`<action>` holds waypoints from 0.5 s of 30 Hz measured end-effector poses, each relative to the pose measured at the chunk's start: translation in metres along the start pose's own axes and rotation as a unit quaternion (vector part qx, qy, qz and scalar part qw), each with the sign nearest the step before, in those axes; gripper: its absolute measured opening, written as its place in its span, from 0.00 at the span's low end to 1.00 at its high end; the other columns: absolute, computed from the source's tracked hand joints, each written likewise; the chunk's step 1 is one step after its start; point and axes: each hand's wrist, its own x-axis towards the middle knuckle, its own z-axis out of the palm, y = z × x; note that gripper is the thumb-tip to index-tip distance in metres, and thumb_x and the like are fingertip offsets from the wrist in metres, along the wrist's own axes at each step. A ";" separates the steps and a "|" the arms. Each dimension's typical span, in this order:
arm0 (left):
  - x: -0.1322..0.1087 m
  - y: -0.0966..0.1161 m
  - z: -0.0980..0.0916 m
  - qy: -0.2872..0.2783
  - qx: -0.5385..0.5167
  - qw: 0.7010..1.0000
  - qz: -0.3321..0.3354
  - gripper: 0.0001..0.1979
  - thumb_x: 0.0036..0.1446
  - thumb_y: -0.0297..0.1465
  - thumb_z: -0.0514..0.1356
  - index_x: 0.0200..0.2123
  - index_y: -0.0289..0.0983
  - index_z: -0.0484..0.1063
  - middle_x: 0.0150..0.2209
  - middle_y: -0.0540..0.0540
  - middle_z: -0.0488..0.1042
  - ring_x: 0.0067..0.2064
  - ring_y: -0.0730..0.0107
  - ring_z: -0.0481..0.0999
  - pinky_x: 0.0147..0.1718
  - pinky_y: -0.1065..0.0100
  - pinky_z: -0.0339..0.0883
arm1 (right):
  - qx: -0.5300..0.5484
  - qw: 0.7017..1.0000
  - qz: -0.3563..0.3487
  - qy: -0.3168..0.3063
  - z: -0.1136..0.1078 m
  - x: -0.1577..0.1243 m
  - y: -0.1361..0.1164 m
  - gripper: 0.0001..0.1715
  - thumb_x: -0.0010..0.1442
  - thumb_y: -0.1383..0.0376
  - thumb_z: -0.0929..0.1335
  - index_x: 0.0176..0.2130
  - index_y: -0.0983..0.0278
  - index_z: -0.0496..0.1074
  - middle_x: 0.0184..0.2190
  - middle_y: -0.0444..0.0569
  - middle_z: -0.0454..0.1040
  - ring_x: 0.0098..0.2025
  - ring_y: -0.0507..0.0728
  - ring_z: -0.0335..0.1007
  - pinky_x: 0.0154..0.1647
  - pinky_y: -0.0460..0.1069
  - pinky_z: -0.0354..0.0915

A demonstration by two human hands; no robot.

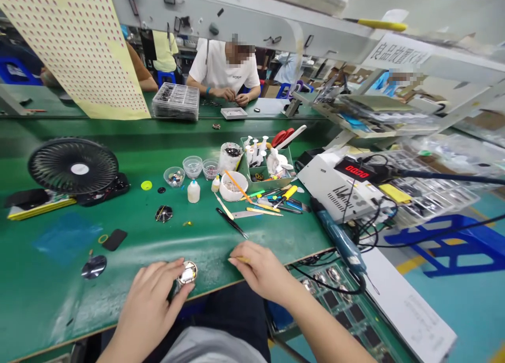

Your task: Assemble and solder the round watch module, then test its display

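Near the front edge of the green bench, my left hand [152, 294] grips a small round watch case [188, 272] by its sides. The case has a metallic rim and a pale, shiny inside facing up. To its right, my right hand [262, 272] pinches a thin tan stick [242, 259], whose tip points left toward the case without touching it. Most of the stick is hidden by my fingers. Black tweezers [232, 223] lie just beyond my right hand. A dark round disc [93, 266] and a black rounded piece [114, 240] lie left of my left hand.
A fan [73, 165] stands at the back left. Small cups [192, 167], a white bottle [193, 191], a green organizer box [268, 181] and scattered hand tools fill the middle. A grey power unit [335, 189] and an electric screwdriver [339, 237] are right. A co-worker [231, 71] sits opposite.
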 end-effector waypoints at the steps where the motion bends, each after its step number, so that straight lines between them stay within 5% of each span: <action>1: 0.000 0.000 0.000 0.001 0.000 1.000 0.001 0.11 0.69 0.37 0.62 0.52 0.42 0.74 0.52 0.44 0.83 0.49 0.58 0.81 0.47 0.59 0.70 | 0.003 1.000 0.010 -0.002 0.003 0.001 0.000 0.09 0.74 0.65 0.64 0.42 0.61 0.74 0.36 0.49 0.80 0.37 0.56 0.79 0.39 0.49 0.74; 9: 0.005 0.003 -0.003 -0.002 0.011 1.000 -0.003 0.10 0.69 0.37 0.62 0.51 0.41 0.75 0.52 0.45 0.83 0.48 0.58 0.80 0.46 0.59 0.68 | 0.001 1.000 0.014 -0.026 -0.006 0.006 -0.005 0.08 0.73 0.65 0.68 0.46 0.60 0.78 0.38 0.49 0.84 0.38 0.57 0.83 0.40 0.49 0.78; 15: 0.007 0.007 -0.010 -0.015 -0.008 0.999 -0.031 0.07 0.69 0.36 0.62 0.46 0.39 0.73 0.51 0.44 0.83 0.49 0.55 0.78 0.46 0.56 0.66 | 0.167 0.983 -0.051 0.066 0.035 0.019 -0.027 0.16 0.67 0.73 0.71 0.51 0.58 0.79 0.44 0.50 0.86 0.44 0.57 0.85 0.48 0.48 0.81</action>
